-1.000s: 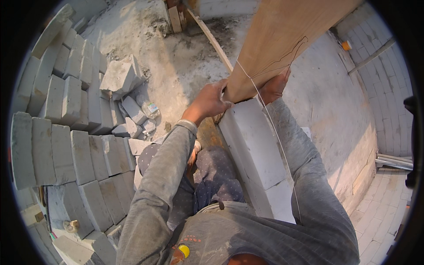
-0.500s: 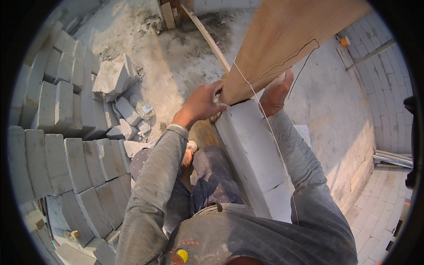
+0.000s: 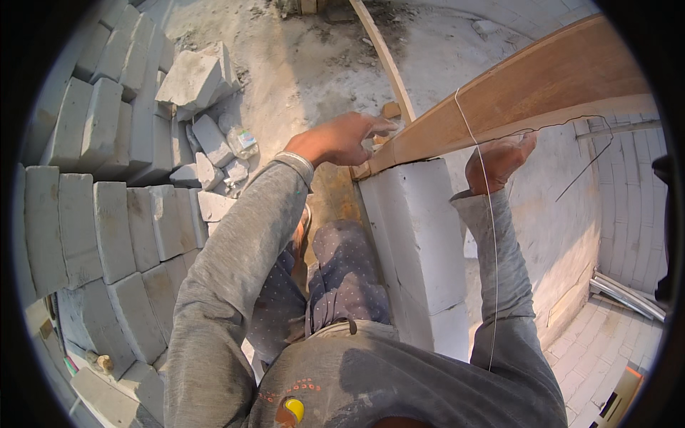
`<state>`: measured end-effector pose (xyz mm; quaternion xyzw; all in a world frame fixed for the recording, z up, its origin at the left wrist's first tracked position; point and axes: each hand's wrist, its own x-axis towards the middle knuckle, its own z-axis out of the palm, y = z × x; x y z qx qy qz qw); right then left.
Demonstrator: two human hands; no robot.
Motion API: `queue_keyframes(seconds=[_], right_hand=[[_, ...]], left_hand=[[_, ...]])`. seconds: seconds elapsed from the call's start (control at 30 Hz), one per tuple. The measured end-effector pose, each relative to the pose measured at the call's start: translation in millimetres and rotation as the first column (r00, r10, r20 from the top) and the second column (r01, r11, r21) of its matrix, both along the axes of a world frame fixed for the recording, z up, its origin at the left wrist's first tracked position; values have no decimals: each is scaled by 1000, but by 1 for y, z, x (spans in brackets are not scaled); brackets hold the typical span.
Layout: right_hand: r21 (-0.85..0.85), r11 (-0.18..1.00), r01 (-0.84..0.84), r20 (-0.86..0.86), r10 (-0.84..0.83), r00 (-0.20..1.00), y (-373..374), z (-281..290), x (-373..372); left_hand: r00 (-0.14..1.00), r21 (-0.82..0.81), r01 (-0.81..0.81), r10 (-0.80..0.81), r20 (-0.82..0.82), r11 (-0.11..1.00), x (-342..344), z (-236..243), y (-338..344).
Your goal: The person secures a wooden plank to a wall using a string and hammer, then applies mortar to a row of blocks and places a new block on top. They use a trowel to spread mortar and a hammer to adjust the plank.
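A wooden post [image 3: 528,85], broad and reddish brown, rises at the end of a low wall of white blocks [image 3: 407,214]. My left hand [image 3: 346,139] is at the near left edge of its foot, thumb and fingers apart; whether the fingertips touch the wood is hard to tell. On the other side, my right hand [image 3: 498,162] is beside the post, above the blocks, fingers stretched out and partly hidden. A thin white string [image 3: 489,214] runs down from the post across my right forearm. Dark thin wire [image 3: 599,118] sticks out from the post near my right hand.
Stacked grey-white blocks [image 3: 114,221] fill the left side, with broken pieces [image 3: 210,143] and a crumpled clear plastic packet [image 3: 242,141] beside them. A narrow wooden strip [image 3: 385,60] slants to the post. Metal lengths [image 3: 628,296] lie at the right.
My view has shifted, and the post now leans farther right in the picture. My left hand has loosened from the post's edge with fingers extended; my right hand sits farther out from the blocks.
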<state>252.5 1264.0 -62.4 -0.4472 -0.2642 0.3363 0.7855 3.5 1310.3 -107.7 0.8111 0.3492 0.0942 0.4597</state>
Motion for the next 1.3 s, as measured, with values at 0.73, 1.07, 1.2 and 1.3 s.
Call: queue_keyframes(seconds=[0.73,1.07,1.2,1.3], right_hand=[[-219,810,-544,32,564,825,1,20,13],[-275,890,-363,39,388,921,2,19,4],[-295,884,-363,45,392,919,4,20,2],[-295,885,-360,46,390,920,5,20,2]], left_hand=[[982,-390,39,-107,-156,920,-34,-269,62],[965,-338,198,-243,-95,920,-7,-281,70],[951,-444,160,-258,-169,881,4,-276,69],[958,-352,161,-232,-167,922,7,-277,67]])
